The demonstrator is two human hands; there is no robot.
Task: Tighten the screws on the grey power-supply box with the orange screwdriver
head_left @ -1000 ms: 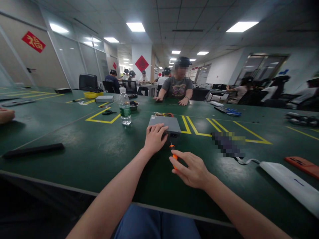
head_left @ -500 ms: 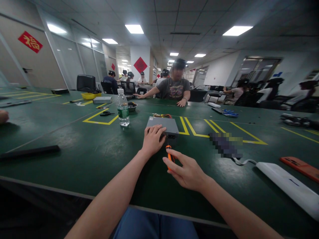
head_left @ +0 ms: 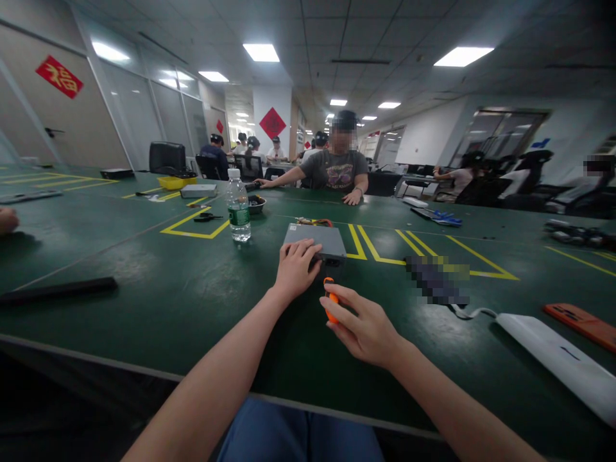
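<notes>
A grey computer power supply [head_left: 327, 241] lies flat on the green table, its cable bundle [head_left: 314, 222] at the far side and a socket on its near face. Across its near left corner lies my left hand [head_left: 297, 268], fingers bent over the top and thumb at the near edge. My right hand [head_left: 363, 321] pinches an orange-handled screwdriver [head_left: 332, 309] between thumb and fingers, just short of the box's near face. I cannot make out the screwdriver's thin tip, which seems apart from the box.
A water bottle [head_left: 238, 208] stands left of the power supply. To the right lie a white device [head_left: 553, 359] with a cable and an orange phone [head_left: 580, 324]. A black bar [head_left: 58, 292] is at left. Another person [head_left: 339, 170] sits opposite, hands on the table.
My right hand has shifted slightly right, and the screwdriver has come away from the power supply's near face. My left hand stays on the box.
</notes>
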